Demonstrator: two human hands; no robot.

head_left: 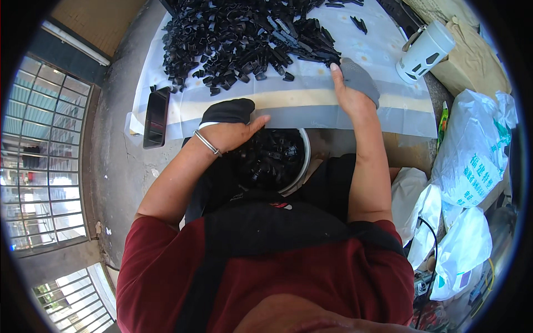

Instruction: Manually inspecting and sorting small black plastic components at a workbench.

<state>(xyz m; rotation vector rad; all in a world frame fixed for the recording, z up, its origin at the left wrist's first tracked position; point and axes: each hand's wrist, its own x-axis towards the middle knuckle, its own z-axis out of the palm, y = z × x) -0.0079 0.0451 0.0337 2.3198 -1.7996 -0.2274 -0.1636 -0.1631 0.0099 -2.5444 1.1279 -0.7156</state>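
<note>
My left hand [236,126] is at the table's near edge, above a white-rimmed bucket [305,152] of shiny black plastic pieces. A black cover hides its fingers, and its thumb is stretched out to the right. Nothing shows in that hand. A grey glove covers the fingers of my right hand [355,89], at the right end of a big heap of black plastic pieces [222,41]. Its thumb and covered fingertips meet at the ends of some black plastic strips [316,53]; the glove partly hides the grip.
A phone [156,117] lies at the left edge of the cloth-covered table [311,100]. A white tumbler [426,51] stands at the right. Beside the table are plastic bags [472,150] and a brown sack [472,61]. A black cable [436,250] hangs lower right.
</note>
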